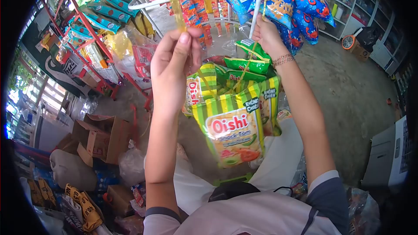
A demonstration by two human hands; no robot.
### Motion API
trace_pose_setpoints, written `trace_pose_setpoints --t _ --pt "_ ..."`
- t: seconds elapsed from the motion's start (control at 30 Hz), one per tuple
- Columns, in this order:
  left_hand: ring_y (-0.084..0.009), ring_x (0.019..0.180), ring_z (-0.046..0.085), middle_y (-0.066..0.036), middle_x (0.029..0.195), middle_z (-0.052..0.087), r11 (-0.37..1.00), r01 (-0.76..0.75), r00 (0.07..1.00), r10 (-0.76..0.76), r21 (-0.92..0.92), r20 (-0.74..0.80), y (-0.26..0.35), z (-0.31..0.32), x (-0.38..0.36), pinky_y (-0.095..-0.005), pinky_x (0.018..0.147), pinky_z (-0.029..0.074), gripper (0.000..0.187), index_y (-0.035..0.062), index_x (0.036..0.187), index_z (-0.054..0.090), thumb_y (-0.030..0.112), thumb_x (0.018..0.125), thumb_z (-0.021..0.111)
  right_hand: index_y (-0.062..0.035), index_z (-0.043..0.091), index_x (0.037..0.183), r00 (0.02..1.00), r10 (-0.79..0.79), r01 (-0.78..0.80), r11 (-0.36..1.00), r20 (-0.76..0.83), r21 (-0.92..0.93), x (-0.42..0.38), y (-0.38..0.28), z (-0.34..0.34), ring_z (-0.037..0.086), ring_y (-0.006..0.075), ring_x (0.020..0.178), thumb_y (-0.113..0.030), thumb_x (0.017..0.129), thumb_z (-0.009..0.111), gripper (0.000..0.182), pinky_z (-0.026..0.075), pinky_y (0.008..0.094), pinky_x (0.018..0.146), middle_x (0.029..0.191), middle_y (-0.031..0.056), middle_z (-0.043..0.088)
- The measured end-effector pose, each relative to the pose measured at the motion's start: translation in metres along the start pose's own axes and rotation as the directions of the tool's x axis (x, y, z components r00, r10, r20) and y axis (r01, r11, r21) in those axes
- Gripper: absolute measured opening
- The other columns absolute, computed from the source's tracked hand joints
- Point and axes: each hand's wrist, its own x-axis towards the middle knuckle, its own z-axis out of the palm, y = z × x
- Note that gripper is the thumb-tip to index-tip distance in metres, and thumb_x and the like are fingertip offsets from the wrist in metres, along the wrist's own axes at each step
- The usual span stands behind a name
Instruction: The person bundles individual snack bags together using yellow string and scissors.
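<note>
My left hand is raised at upper centre, thumb and finger pinched on a yellow plastic tie that runs up out of view. To its right, my right hand is closed on another stretch of yellow tie beside a white metal rack. Below and between the hands hangs a bunch of green and yellow Oishi snack bags, with thin yellow strands passing among them. Solid green packets lie at the top of the bunch.
Blue snack bags hang from the rack at upper right, with orange-red packets behind. A red shelf frame stands left. Cardboard boxes and bundled bags are on the floor at lower left. A grey-white cabinet stands right.
</note>
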Motion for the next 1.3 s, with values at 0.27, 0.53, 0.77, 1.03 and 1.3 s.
trace_pose_setpoints --t 0.27,0.53,0.77,1.03,1.3 --pt "-0.008 0.054 0.05 -0.002 0.072 0.057 0.997 -0.05 0.998 0.047 0.057 0.04 0.026 0.006 0.006 -0.0215 0.047 0.038 0.023 -0.0003 0.11 0.058 0.02 0.101 0.054 -0.0107 0.056 0.116 0.998 0.016 0.002 0.947 0.054 -0.321 -0.065 -0.001 0.038 0.027 0.0029 0.05 -0.036 0.105 0.042 0.03 0.024 0.0209 0.047 0.062 -0.0088 0.031" --pt "-0.0057 0.058 0.051 0.001 0.071 0.056 0.954 -0.163 0.983 0.136 0.252 0.12 0.051 0.022 0.029 -0.0188 0.05 0.038 0.025 -0.0011 0.11 0.067 0.018 0.1 0.054 -0.0035 0.053 0.104 0.951 -0.197 0.305 0.74 0.24 -0.6 -0.095 -0.02 0.086 0.043 0.0119 0.063 -0.038 0.103 0.046 0.035 0.036 0.028 0.057 0.071 -0.0005 0.044" --pt "-0.0015 0.056 0.038 0.003 0.069 0.058 0.911 -0.094 0.98 0.013 0.401 0.199 0.026 0.033 0.077 -0.0191 0.051 0.028 0.032 0.0013 0.113 0.067 0.028 0.095 0.065 -0.0008 0.055 0.096 0.94 0.233 -0.277 0.948 0.248 0.16 -0.034 -0.026 0.087 0.033 0.0077 0.05 -0.02 0.101 0.048 0.021 0.028 0.0241 0.047 0.065 -0.0025 0.044" --pt "-0.0032 0.051 0.038 -0.003 0.073 0.064 0.904 0.104 0.982 -0.16 0.416 0.102 0.007 0.035 0.1 -0.02 0.046 0.026 0.058 -0.0059 0.125 0.052 0.033 0.088 0.074 -0.0029 0.049 0.084 0.903 0.422 -0.429 0.89 0.076 0.152 -0.037 -0.001 0.09 0.031 0.0092 0.041 -0.007 0.097 0.044 0.014 0.027 0.0251 0.044 0.065 0.0035 0.052" --pt "-0.0034 0.05 0.035 0.0 0.071 0.059 0.925 0.05 0.979 -0.12 0.376 0.167 0.026 0.029 0.098 -0.0203 0.047 0.025 0.055 -0.0058 0.13 0.049 0.028 0.092 0.069 -0.0075 0.05 0.084 0.98 0.081 -0.091 0.995 0.18 0.05 -0.09 -0.031 0.084 0.031 0.0065 0.04 -0.018 0.096 0.055 0.017 0.024 0.0244 0.04 0.059 -0.0003 0.046"
